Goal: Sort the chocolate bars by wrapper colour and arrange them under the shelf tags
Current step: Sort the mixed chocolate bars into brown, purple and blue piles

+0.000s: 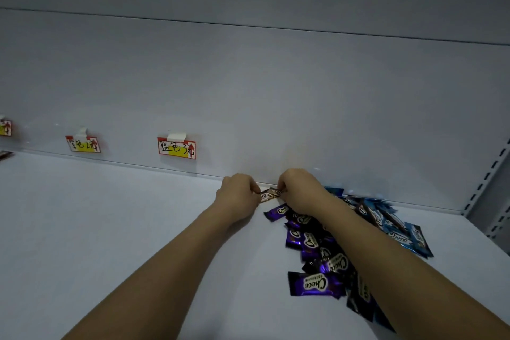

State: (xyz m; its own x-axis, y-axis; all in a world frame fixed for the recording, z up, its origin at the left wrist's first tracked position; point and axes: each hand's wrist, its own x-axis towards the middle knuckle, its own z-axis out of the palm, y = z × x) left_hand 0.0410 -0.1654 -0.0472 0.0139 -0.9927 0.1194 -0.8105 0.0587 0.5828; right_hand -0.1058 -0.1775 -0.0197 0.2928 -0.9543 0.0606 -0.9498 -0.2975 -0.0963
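Item: brown chocolate bars (270, 194), far on the shelf (110, 229) by the back wall. I see both arms outstretched, left hand (238, 196) and right hand (299, 192), each grip pinching them. Purple bars (314, 283) lie near right.

Glossy foil-like chocolate bar wrappers (317, 284), matt white shelf (110, 229) — smooth, paper shelf tags (176, 148) — taped

A white shelf (124, 229) carries a loose heap of purple-wrapped chocolate bars (317, 254) toward the right, with blue-wrapped bars (400, 232) just beyond them (nearer the back panel). A dark wrapper (4, 155) lies at the far left edge.
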